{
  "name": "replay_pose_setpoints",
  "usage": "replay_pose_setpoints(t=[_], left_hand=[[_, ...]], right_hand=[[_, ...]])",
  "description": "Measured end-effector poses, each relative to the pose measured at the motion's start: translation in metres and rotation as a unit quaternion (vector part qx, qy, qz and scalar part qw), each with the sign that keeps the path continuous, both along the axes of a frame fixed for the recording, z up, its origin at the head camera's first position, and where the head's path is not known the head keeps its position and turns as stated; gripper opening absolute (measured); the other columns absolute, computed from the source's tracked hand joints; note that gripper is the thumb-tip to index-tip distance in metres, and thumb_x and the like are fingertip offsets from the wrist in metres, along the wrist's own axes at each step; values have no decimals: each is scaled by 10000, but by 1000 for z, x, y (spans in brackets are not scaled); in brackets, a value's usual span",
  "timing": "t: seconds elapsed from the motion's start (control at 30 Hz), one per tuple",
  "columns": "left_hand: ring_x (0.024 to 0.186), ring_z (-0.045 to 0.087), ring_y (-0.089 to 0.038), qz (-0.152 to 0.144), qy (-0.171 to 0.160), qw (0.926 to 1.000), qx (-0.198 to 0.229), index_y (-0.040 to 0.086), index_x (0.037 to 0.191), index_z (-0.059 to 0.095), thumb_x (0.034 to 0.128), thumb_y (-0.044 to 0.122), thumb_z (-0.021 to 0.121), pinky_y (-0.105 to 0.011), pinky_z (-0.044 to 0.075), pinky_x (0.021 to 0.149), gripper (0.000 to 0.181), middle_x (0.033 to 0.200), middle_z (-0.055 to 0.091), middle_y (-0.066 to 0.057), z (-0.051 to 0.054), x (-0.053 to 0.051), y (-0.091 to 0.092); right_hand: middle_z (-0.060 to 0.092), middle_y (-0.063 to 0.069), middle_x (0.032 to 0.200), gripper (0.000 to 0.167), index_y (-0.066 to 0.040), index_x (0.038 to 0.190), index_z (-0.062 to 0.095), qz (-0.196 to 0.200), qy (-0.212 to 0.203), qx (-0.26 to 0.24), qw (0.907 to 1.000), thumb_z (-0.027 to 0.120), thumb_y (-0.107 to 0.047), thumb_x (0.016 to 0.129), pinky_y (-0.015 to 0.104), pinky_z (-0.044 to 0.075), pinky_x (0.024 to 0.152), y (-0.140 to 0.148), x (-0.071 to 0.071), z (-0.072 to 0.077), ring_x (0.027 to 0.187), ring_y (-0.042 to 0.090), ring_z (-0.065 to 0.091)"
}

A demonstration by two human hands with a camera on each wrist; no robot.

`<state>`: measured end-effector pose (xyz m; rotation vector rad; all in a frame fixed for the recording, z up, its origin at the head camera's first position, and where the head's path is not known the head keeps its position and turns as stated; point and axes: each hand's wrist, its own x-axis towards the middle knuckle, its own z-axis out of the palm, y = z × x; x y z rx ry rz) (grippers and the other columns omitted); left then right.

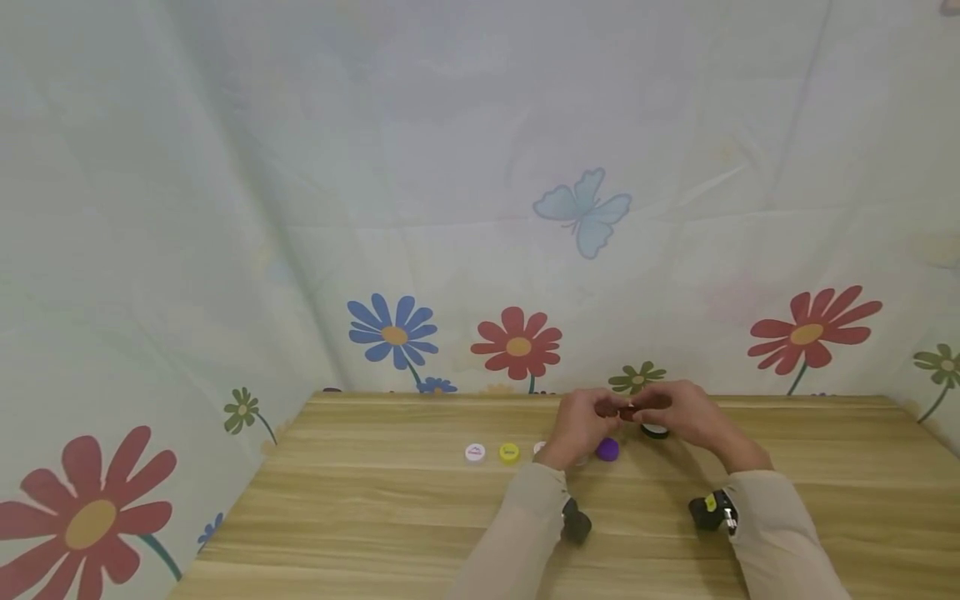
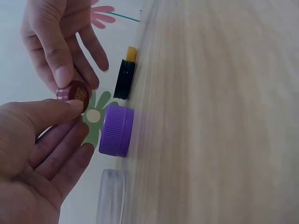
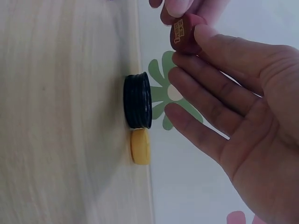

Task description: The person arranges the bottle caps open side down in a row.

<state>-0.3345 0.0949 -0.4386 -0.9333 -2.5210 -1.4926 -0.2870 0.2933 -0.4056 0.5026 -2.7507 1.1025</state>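
A dark red bottle cap (image 2: 80, 93) with gold lettering is held above the table between both hands. My left hand (image 1: 579, 427) pinches it between thumb and fingers. From the other side my right hand (image 1: 686, 412) also pinches the cap, its remaining fingers spread in the right wrist view. Beneath the hands, a purple ribbed cap (image 2: 116, 130) stands on the table beside a clear cap (image 2: 111, 198). Near the right hand lies a black cap (image 3: 138, 101), with a yellow-orange cap (image 3: 140, 147) beside it in the right wrist view.
To the left of the hands a white cap (image 1: 475, 452) and a yellow cap (image 1: 509, 452) lie in a row on the wooden table (image 1: 360, 500). Another pale cap (image 1: 538, 448) is partly hidden by the left hand. A flowered cloth (image 1: 450, 167) hangs behind the table.
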Motion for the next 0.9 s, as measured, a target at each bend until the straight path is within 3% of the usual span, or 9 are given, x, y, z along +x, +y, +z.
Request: replay_pose_setpoints(t=[0.3, 0.6, 0.9], left_hand=[[978, 722, -25, 13, -52, 10000, 33, 78, 1124, 813, 934, 7, 794, -160, 527, 866, 204, 1042, 805, 30, -1, 1, -2], [986, 729, -50, -112, -177, 9998, 71, 94, 1111, 822, 965, 61, 787, -159, 523, 872, 153, 1030, 800, 58, 1, 5, -3], [921, 698, 5, -210, -65, 9998, 29, 64, 1129, 798, 964, 54, 786, -164, 531, 848, 166, 1023, 800, 22, 0, 4, -5]], right_hand=[[760, 185, 1099, 148, 23, 1088, 759, -3, -81, 66, 9999, 744, -86, 989, 560, 580, 892, 2, 5, 7, 1085, 432, 708], [775, 113, 1037, 133, 20, 1075, 762, 180, -36, -31, 9998, 767, -52, 963, 411, 581, 832, 2, 5, 8, 1007, 335, 732], [773, 128, 1052, 122, 24, 1077, 755, 215, -105, -79, 9997, 753, -49, 979, 384, 579, 823, 3, 5, 8, 1012, 331, 735]])
